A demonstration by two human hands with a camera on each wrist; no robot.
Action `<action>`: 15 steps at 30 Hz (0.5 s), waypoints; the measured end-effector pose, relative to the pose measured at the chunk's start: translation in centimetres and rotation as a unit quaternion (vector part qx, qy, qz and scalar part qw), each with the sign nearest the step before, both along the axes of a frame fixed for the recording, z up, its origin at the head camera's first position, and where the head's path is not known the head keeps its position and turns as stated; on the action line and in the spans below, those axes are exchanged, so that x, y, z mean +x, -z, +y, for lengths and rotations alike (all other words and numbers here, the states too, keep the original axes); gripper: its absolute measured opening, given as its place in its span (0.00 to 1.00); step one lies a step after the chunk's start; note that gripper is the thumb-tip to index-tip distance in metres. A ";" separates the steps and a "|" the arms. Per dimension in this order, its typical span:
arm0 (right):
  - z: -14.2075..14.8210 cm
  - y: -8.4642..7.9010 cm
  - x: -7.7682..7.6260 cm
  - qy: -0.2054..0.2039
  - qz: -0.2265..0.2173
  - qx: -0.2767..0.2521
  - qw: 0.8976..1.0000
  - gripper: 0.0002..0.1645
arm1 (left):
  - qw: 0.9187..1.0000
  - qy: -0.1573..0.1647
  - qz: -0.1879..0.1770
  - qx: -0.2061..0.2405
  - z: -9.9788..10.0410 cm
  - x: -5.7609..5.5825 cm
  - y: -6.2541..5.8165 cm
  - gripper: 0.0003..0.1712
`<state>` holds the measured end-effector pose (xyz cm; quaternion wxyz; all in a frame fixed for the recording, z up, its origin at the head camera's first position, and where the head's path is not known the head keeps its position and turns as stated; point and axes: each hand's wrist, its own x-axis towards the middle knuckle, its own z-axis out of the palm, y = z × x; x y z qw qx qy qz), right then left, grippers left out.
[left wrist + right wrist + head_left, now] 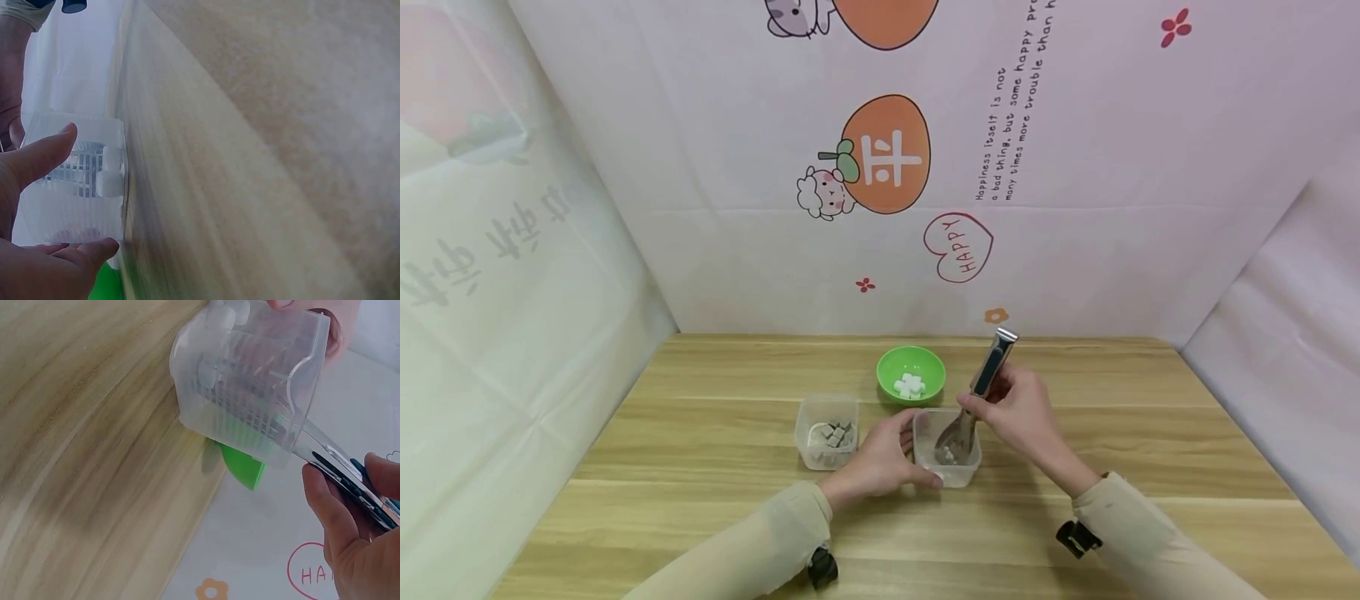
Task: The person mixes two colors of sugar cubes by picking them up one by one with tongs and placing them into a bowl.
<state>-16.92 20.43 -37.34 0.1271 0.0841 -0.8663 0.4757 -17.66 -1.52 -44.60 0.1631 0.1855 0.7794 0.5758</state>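
Observation:
My right hand [1021, 412] grips metal tongs [992, 364] with dark inlays by the handle. The tongs slant down into a clear plastic container [964, 477], their broad tips near small white pieces [949, 455] at its bottom. My left hand [883, 458] holds this container from its left side, with the thumb at the near wall and the fingers toward the far side. The left wrist view shows the thumb and fingers [100, 251] on opposite sides of the container [75, 215]. Whether the tips pinch a piece cannot be made out.
Behind the container stands a green bowl [891, 364] with several white pieces [909, 386] in it. A second clear container [806, 414], holding several greyish cubes [837, 434], is left of my left hand. A printed cloth [760, 275] rises behind the wooden table [700, 450].

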 end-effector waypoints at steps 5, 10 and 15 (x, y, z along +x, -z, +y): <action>0.2 -0.2 0.0 0.013 -0.014 -0.002 1.000 0.12 | 1.000 0.003 0.007 -0.013 0.0 0.0 0.1 0.61; 0.7 -1.1 -0.2 0.009 -0.013 -0.061 0.998 0.13 | 1.000 0.001 0.000 -0.010 0.1 0.0 0.1 0.61; 1.2 -2.4 -0.6 -0.002 -0.002 -0.121 0.993 0.13 | 1.000 -0.001 -0.006 -0.011 0.1 0.0 0.0 0.62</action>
